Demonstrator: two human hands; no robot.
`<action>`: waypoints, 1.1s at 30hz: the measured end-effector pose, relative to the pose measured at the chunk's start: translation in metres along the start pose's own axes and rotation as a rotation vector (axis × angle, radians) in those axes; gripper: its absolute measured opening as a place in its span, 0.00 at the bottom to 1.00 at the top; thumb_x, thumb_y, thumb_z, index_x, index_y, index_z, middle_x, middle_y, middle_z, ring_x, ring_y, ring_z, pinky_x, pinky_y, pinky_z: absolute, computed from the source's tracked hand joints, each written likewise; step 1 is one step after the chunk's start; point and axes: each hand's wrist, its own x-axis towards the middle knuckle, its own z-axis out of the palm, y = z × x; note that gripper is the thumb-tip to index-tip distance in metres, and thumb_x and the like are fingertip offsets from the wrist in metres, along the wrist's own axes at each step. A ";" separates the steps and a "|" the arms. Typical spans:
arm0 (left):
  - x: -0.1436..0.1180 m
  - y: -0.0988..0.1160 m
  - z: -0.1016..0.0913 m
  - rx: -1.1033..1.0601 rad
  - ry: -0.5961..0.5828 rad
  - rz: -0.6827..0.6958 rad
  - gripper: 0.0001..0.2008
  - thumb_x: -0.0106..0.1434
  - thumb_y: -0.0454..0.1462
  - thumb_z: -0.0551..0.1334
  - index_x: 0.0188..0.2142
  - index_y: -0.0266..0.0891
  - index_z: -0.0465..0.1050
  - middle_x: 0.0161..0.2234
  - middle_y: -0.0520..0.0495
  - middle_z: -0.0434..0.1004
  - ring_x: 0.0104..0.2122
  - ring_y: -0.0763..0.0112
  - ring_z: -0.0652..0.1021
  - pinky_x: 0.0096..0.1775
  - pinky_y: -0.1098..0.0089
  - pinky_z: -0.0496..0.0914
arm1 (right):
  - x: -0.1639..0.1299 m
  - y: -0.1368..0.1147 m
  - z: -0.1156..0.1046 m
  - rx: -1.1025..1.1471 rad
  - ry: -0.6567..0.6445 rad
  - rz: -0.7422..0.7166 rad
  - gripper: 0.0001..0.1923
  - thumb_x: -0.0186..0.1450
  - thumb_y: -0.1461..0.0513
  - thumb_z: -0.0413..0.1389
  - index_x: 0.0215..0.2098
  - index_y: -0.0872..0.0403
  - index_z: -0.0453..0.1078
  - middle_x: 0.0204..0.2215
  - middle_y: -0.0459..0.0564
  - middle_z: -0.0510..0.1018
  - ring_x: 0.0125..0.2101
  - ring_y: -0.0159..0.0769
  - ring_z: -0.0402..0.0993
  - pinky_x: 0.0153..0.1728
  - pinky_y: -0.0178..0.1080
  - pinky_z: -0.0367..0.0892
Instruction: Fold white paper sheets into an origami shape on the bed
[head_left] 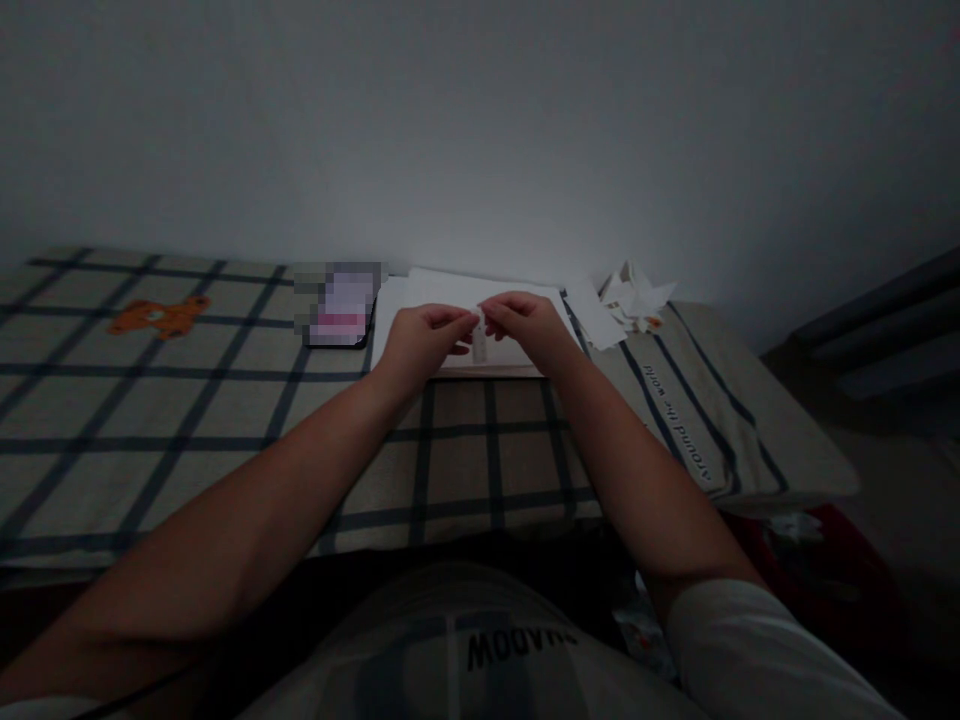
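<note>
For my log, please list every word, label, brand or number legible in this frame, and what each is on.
"Around the world": on the checked cloth, at the right, running sideways.
"SHADOW": on the wearer's shirt, upside down, its first letter foreshortened.
Phone: screen pixelated, unreadable.
Pale strip at the fingers: faint marks, too small to read.
</note>
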 end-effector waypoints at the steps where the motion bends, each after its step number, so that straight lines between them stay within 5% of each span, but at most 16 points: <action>1: -0.001 0.000 0.000 0.007 -0.005 -0.003 0.09 0.52 0.41 0.70 0.28 0.36 0.79 0.26 0.49 0.77 0.27 0.72 0.76 0.32 0.70 0.75 | 0.000 0.000 0.000 -0.007 0.004 -0.001 0.13 0.59 0.53 0.62 0.31 0.55 0.76 0.25 0.45 0.76 0.26 0.30 0.69 0.30 0.35 0.66; 22: 0.005 -0.006 -0.005 0.125 0.013 0.109 0.11 0.52 0.42 0.70 0.29 0.35 0.79 0.27 0.48 0.79 0.26 0.73 0.76 0.29 0.72 0.75 | -0.001 0.002 0.005 -0.045 0.008 0.006 0.11 0.58 0.55 0.62 0.29 0.56 0.75 0.21 0.44 0.75 0.24 0.29 0.68 0.28 0.35 0.65; 28: 0.005 -0.004 -0.005 0.068 0.077 0.070 0.13 0.51 0.42 0.71 0.30 0.34 0.77 0.28 0.48 0.79 0.28 0.71 0.77 0.32 0.70 0.76 | -0.002 0.003 0.005 0.014 -0.035 0.060 0.15 0.55 0.53 0.66 0.32 0.56 0.77 0.23 0.46 0.78 0.25 0.30 0.71 0.29 0.36 0.67; 33: 0.004 -0.004 -0.003 -0.031 0.015 -0.006 0.15 0.52 0.45 0.70 0.34 0.35 0.78 0.31 0.47 0.80 0.32 0.70 0.78 0.36 0.67 0.76 | 0.000 0.004 0.004 0.073 0.041 0.064 0.11 0.55 0.56 0.65 0.30 0.56 0.77 0.22 0.45 0.77 0.24 0.29 0.70 0.29 0.35 0.66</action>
